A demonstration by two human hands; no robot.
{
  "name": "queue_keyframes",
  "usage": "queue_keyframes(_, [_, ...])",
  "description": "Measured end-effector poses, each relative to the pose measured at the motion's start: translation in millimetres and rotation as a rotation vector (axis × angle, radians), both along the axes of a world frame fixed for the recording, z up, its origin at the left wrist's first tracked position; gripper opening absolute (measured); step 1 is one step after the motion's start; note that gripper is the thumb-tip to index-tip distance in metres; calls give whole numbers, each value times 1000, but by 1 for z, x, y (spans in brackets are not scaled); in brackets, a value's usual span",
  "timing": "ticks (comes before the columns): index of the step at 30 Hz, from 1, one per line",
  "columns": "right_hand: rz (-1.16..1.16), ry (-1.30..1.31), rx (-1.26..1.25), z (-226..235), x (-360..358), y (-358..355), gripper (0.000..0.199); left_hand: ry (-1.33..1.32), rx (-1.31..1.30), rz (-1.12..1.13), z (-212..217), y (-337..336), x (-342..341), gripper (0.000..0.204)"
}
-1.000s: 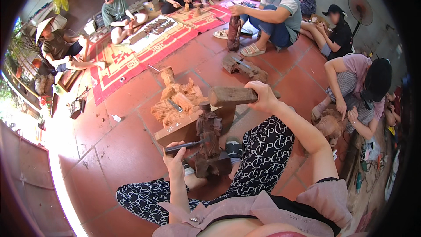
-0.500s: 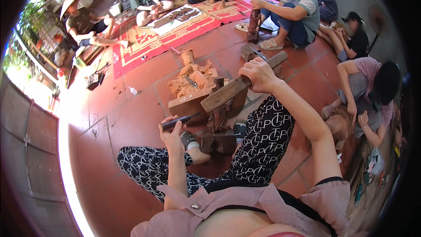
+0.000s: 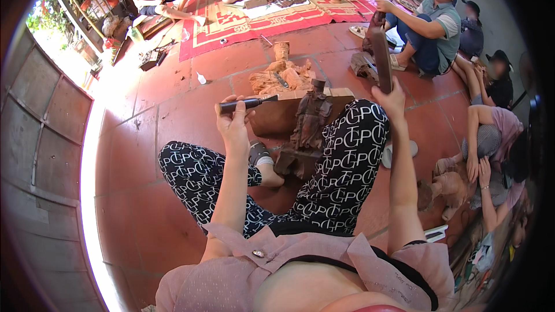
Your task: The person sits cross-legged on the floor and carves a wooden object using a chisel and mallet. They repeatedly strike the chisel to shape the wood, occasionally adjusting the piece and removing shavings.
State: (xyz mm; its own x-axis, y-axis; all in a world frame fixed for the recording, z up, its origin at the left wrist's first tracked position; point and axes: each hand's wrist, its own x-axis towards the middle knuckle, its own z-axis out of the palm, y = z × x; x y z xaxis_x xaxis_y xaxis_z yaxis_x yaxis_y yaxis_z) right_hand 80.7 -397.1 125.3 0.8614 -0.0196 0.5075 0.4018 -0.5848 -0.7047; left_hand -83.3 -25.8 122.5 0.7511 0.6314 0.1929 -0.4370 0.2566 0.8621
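My left hand [image 3: 235,126] grips a chisel [image 3: 241,106] by its dark handle, with the blade pointing right, apart from the wood. My right hand [image 3: 393,100] is wrapped round a flat wooden mallet [image 3: 381,58], held up nearly upright beyond my right knee. Between my legs stands a dark wooden carved figure [image 3: 311,117] on a thick base, tilted slightly; neither hand touches it. Just behind it, a lighter orange wooden carving [image 3: 283,75] rests on a heavy wooden block [image 3: 269,118], with a small dark tool lying on the carving.
A small white bottle [image 3: 201,78] lies on the red tiled floor. Several people sit around a red patterned mat [image 3: 231,30]. Close on my right, a person works over a wooden carving [image 3: 454,188]. A pale sandal [image 3: 404,151] lies beyond my right leg. Metal door panels [image 3: 43,167] line the left.
The mallet has swung from slanting across the figure to upright, as my right hand moved right. My left hand has raised the chisel away from the figure. The whole view has shifted.
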Motion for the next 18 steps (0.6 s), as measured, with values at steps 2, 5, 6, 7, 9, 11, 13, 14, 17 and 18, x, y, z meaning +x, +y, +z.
queue_keyframes(2, [-109, 255, 69, -87, 9, -27, 60, -1, -2, 45, -10, 9, 17, 27])
queue_keyframes(5, [-152, 506, 61, -213, -16, -72, 49, 83, -176, -56, -23, 5, 38, 29])
queue_keyframes(6, [-162, 610, 81, -234, -39, -74, 49, 114, -251, -61, -32, 2, 50, 27])
queue_keyframes(7, [-168, 686, 101, -248, -59, -71, 49, 172, -226, -85, -44, 4, 58, 25])
queue_keyframes(9, [-126, 819, 140, -272, -95, -47, 49, 301, -168, -104, -66, 16, 58, 21])
queue_keyframes(11, [-134, 902, 175, -286, -131, -43, 49, 433, -158, -162, -75, -1, 75, 17])
queue_keyframes(13, [-161, 944, 217, -291, -162, -44, 48, 475, -198, -255, -81, -30, 98, 18])
queue_keyframes(14, [-161, 974, 233, -293, -176, -39, 48, 473, -186, -288, -83, -38, 107, 21])
queue_keyframes(17, [-154, 1032, 269, -294, -202, -26, 48, 508, -128, -370, -99, -55, 125, 29])
queue_keyframes(18, [-178, 1045, 287, -293, -211, -25, 48, 518, -94, -415, -101, -64, 135, 32])
